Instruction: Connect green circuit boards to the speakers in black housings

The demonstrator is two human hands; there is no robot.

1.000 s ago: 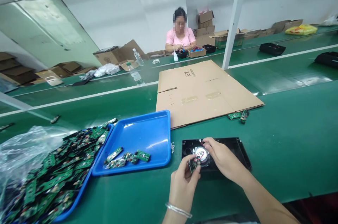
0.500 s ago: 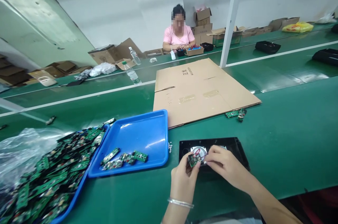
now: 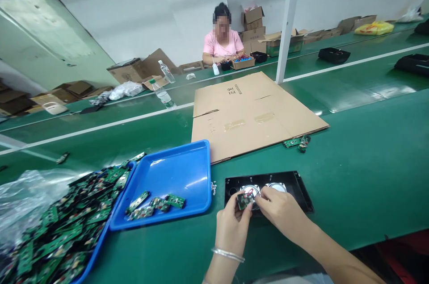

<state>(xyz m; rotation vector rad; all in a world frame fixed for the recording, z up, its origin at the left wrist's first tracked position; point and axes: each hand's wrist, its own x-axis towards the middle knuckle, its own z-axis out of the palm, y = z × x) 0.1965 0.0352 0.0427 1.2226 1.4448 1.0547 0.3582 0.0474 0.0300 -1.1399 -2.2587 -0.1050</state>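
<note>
My left hand is closed around a small green circuit board, thumb at its lower edge, above the left part of a black speaker housing. Red wires show at the top of the board. Against the board's right edge, my right hand pinches with thumb and index finger; the white wire connector seen there a moment ago is now covered by the fingers. Two round speakers sit in the housing, the right speaker partly behind my right hand.
Left of my hands is a blue tray with several circuit boards. Beside it, another tray is heaped with boards. Small white parts lie near the housing. A flat cardboard sheet lies beyond. A co-worker sits across the tables.
My right fingers have moved in from beside the board to its right edge, and the white connector is no longer visible. The whole view has shifted slightly.
</note>
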